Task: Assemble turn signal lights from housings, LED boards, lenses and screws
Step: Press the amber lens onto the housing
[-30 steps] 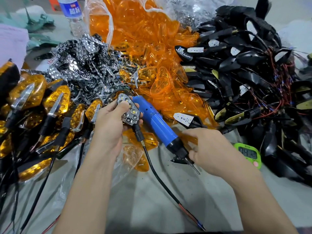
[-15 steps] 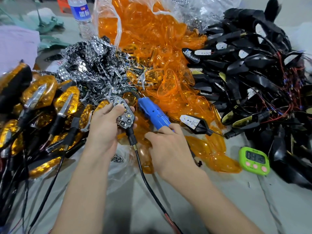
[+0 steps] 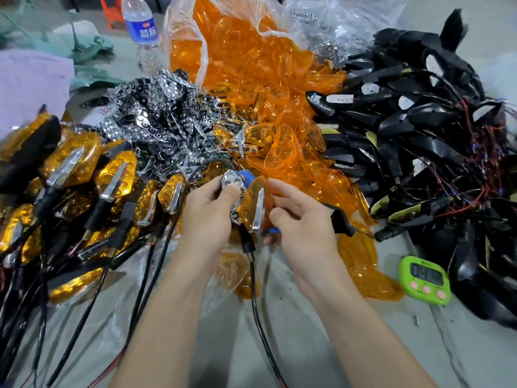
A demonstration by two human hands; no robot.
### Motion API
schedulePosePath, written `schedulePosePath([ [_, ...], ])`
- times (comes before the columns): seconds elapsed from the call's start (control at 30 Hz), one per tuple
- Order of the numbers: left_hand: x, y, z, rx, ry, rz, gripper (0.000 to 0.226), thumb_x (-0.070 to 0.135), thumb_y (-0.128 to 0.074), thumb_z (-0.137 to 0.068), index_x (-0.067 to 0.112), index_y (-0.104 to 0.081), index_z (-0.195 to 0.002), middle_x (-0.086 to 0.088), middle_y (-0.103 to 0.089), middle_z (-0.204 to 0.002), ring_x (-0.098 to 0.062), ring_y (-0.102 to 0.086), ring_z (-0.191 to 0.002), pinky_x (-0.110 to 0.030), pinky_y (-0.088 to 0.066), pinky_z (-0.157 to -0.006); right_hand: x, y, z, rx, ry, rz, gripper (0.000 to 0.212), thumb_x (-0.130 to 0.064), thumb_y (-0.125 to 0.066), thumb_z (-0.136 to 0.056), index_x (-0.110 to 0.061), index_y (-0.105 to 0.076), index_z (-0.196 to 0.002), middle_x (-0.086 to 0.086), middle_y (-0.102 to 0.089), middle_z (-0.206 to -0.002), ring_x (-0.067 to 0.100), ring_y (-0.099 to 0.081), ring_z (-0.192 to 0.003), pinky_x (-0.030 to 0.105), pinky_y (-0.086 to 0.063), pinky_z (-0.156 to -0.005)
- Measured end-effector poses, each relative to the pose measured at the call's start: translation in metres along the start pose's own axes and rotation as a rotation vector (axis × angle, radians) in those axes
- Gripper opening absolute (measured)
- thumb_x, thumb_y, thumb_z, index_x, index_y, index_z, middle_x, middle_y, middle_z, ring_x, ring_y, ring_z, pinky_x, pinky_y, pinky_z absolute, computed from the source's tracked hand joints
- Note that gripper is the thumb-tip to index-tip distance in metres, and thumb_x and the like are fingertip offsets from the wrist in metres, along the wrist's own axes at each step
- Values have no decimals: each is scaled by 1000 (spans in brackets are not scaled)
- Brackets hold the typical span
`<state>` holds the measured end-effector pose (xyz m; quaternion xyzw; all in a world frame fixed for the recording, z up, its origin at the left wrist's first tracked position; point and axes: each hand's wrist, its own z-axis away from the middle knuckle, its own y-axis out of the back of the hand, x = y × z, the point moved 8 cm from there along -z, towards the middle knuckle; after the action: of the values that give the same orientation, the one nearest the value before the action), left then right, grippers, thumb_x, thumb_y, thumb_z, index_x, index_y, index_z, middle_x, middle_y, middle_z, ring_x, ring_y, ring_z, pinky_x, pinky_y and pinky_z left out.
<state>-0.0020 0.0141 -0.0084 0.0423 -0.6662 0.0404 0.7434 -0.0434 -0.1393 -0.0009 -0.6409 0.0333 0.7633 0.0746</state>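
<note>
Orange lens point(image 3: 251, 204), chrome-striped, is now pinched in the right hand point(image 3: 303, 222), which half a second ago lay over the blue screwdriver point(image 3: 248, 175); the left hand point(image 3: 207, 219) still grips the wired housing point(image 3: 232, 186), lens edge against it, so capping looks next

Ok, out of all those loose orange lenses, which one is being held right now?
The orange lens with the chrome strip down its face, pinched by the right hand beside the unlensed light in the left hand. The rest lie untouched in the pile.

Green timer point(image 3: 425, 280) — display reading "04" (remaining digits blurred)
</note>
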Motion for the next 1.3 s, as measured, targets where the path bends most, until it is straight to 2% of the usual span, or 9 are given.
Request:
schedulePosePath([
  [0.13, 1, -1, -1, 10, -34, -47, 25, 35, -56, -89, 22, -77, -94, -18, -75, -96, -50, -66, -97, -69, -53, -90, -10, -11, 3, -24, 136, 365, 34, -31, -66, -86, -44, -72, -116, -15, -76, -100, 11, -71, -86, 41, -62, -80],
  [0.4, -1, -1, 0, 4, 35, 113, 28, 29, -63, -88, 12, -79, -103, -23, -74, -109, -32, -68, -104, -67, -46, -106, -27, 0, 4, 49, 251, 498, 61, -22, -83, -86, -56, -58, -130, -60, -50, -80, -33, -51, -86, -8, -38, -73],
  [0.53, -1, -3, 3, -17, 59, 139, 22, 16, -60, -102, 17, -82, -103, -17, -78, -107, -41, -70, -108, -64, -50, -105, -34, -3, 4, 24, 277, 484, 76, -22, -82, -89, -46, -45, -151, -51, -52, -97, -30, -52, -101, -3, -41, -88],
  [0.67, -4, -8, 5, -64, 140, 233, 25, 20, -58, -106, 24, -83, -105, -10, -80, -101, -21, -76, -87, -42, -62, -80, -37, -15, 7, -13, 322, 602, 68, -30, -71, -98, -43, -40, -157, -34, -55, -132, -10, -52, -121, 9, -36, -106],
  [0.93, -15, -14, 10, -177, 308, 441, 35, 32, -52, -105, 15, -75, -125, -14, -77, -116, -25, -75, -92, -37, -60, -73, -31, -17, 5, -34, 310, 728, 62, -24, -63, -103, -40, -39, -158, -15, -60, -144, -1, -39, -128, -13, -19, -88],
  [1.03, -15, -9, 8, -149, 296, 507, 32, 21, -59, -100, 16, -73, -128, -9, -79, -104, -19, -75, -75, -26, -58, -53, -35, -21, 8, -71, 329, 801, 69, -28, -65, -100, -38, -33, -161, -13, -58, -146, 6, -55, -122, 10, -35, -106],
  [1.1, -16, -6, 8, -124, 292, 502, 38, 24, -67, -88, 17, -74, -125, -8, -81, -101, -17, -76, -72, -24, -55, -49, -36, -21, 10, -66, 310, 759, 74, -30, -72, -96, -40, -35, -159, -22, -56, -146, -3, -59, -117, 16, -42, -107],
  [1.2, -16, -7, 7, -104, 283, 477, 35, 24, -68, -88, 19, -75, -122, -7, -81, -104, -20, -76, -81, -30, -59, -59, -32, -13, 8, -2, 282, 623, 71, -20, -77, -94, -42, -46, -154, -46, -48, -123, -39, -42, -101, -9, -29, -92],
  [1.3, -17, -7, 7, -76, 301, 521, 25, 19, -68, -91, 19, -79, -114, -11, -80, -107, -22, -78, -86, -33, -61, -62, -27, -10, 8, 25, 269, 568, 72, -18, -81, -89, -44, -51, -149, -55, -46, -107, -35, -49, -97, -8, -32, -86],
])
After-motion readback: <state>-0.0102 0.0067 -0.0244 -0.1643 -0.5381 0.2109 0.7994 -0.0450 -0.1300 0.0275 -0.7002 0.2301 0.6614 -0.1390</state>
